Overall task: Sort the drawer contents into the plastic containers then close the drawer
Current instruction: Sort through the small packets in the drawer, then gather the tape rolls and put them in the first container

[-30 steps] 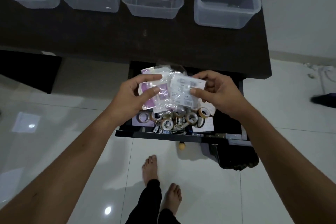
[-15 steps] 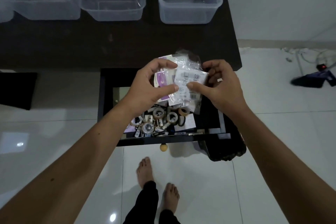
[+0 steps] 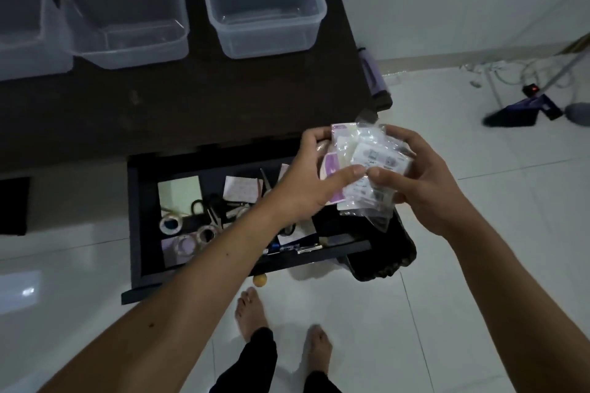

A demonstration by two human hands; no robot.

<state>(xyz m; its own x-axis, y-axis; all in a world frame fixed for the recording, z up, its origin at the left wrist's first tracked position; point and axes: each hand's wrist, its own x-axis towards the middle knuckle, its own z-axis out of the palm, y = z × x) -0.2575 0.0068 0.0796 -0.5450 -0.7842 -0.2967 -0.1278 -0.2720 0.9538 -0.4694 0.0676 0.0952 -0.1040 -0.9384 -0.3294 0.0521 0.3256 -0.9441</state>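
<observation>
Since a second ago your view has swung so the drawer sits lower left, and your hands with the packets have shifted to its right end, off the middle of the drawer.

Your dark table (image 3: 178,105) fills the upper left. On it stand three clear plastic containers in a row: the right container (image 3: 264,11), the middle container (image 3: 126,24) just beside it, and the left container (image 3: 24,27), cut off by the frame edge. Below the table edge the open drawer (image 3: 140,226) juts out over the white tiled floor (image 3: 447,313). Your left forearm crosses over the drawer and hides part of what lies in it. Still visible inside are tape rolls (image 3: 204,233), black-handled scissors (image 3: 204,207), paper slips (image 3: 241,190) and pens (image 3: 287,247) along the front wall.

Your left hand (image 3: 314,182) curls round the left side of the bundle of plastic packets (image 3: 360,175), thumb across its front. Your right hand (image 3: 424,182) grips the right side, thumb pinching the front packet, the two thumb tips nearly touching. The bundle hangs above the drawer's right end.

A dustpan (image 3: 517,113) lies on the floor at the far right, well apart.
</observation>
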